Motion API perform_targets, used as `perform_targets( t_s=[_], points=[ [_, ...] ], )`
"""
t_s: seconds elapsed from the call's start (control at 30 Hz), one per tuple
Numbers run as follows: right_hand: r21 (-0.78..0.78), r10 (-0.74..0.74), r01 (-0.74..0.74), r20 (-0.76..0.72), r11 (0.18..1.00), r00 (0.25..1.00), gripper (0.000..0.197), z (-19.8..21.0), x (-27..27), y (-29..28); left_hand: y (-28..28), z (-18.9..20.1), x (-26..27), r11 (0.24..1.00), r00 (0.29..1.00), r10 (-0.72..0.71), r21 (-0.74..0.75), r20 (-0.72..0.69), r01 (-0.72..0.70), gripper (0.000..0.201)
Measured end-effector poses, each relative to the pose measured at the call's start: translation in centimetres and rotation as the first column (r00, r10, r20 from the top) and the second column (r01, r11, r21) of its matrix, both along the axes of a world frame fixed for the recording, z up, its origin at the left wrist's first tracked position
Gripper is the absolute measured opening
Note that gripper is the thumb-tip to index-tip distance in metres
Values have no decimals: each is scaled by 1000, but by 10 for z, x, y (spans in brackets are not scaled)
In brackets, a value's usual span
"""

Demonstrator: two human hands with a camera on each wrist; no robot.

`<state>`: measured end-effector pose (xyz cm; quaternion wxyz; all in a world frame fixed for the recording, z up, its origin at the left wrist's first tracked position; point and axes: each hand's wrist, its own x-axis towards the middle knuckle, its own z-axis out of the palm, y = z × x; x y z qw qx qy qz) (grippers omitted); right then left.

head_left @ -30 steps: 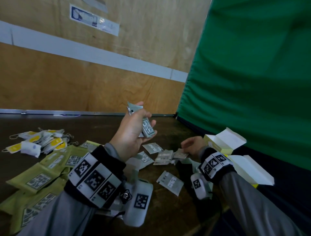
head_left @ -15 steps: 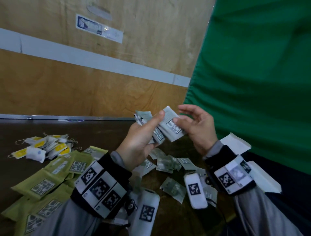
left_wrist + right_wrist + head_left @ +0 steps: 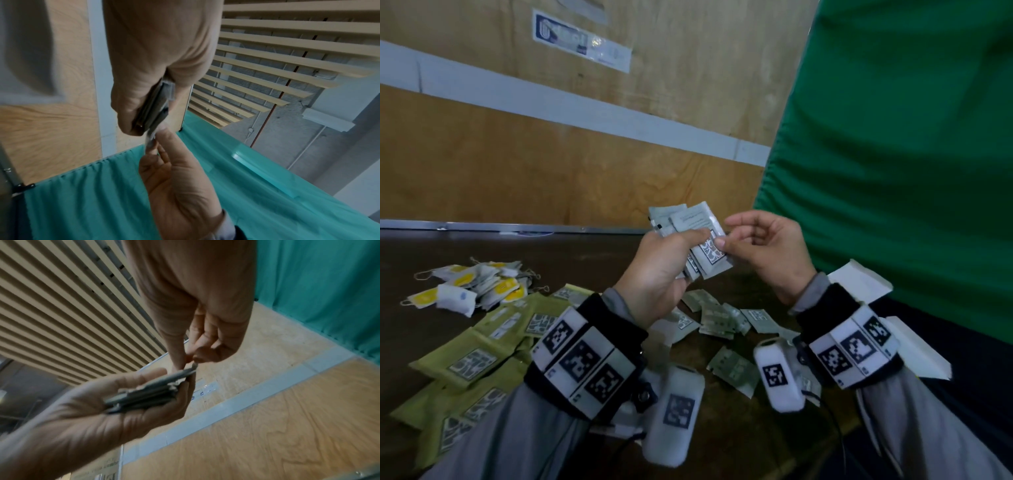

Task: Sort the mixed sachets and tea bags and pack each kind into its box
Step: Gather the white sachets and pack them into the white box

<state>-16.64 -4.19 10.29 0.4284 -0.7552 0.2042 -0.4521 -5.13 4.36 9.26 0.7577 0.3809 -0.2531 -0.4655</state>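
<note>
My left hand [image 3: 693,255] is raised above the table and grips a stack of grey sachets [image 3: 697,236] between thumb and fingers. My right hand [image 3: 724,233] meets it from the right and pinches the edge of the front sachet with thumb and forefinger. The left wrist view shows the stack [image 3: 156,105] edge-on in my left hand [image 3: 144,128], with the right hand [image 3: 153,141] pinching its lower edge. In the right wrist view the right hand [image 3: 192,361] nips a corner of the stack [image 3: 148,395]. More loose grey sachets [image 3: 722,315] lie on the table below.
Olive-green sachets [image 3: 472,356] lie in a heap at the left front, and tea bags with yellow tags [image 3: 472,284] lie behind them. Open white boxes [image 3: 859,284] stand at the right table edge by a green curtain [image 3: 911,154]. A wooden wall panel [image 3: 551,164] closes the back.
My right hand rose from the table with a grey sachet and brought it to the stack. The left hand stayed raised and shifted slightly right.
</note>
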Motion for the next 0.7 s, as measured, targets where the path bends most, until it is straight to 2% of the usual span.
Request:
perform_targets(
  t_s=[0.07,0.13,0.2,0.27,0.33,0.43,0.57,0.63,0.7],
  points=[
    [83,6,-5,-14,997,1000,29,0,-2,-1,0,-1,-2,999,999,35,-26,13,-34,32],
    [95,-1,6,-60,995,998,30,-1,-3,2,-2,-4,-5,995,996,87,-54,4,-87,33],
    [73,14,-9,-78,997,997,20,-3,-3,4,-3,-5,-8,991,994,112,-76,-11,-113,32],
    [96,16,-13,-28,995,999,14,-2,-2,6,-3,-5,-6,992,995,88,-91,-47,-92,22],
    [185,-13,0,71,983,997,11,1,-3,5,-2,0,-2,994,993,38,-100,-111,-50,14],
    [248,-64,28,140,968,988,5,8,-8,2,0,4,7,994,987,18,-103,-159,-35,18],
    [163,27,-25,-9,986,1000,7,10,-9,6,4,7,9,993,989,-22,-115,-146,6,28],
    [32,-13,17,-121,999,993,6,7,-3,13,6,8,2,990,995,-59,-132,-83,48,36],
    [-159,-128,95,-211,983,969,21,8,3,17,5,7,-4,989,999,-27,-148,-20,24,31]
  ],
)
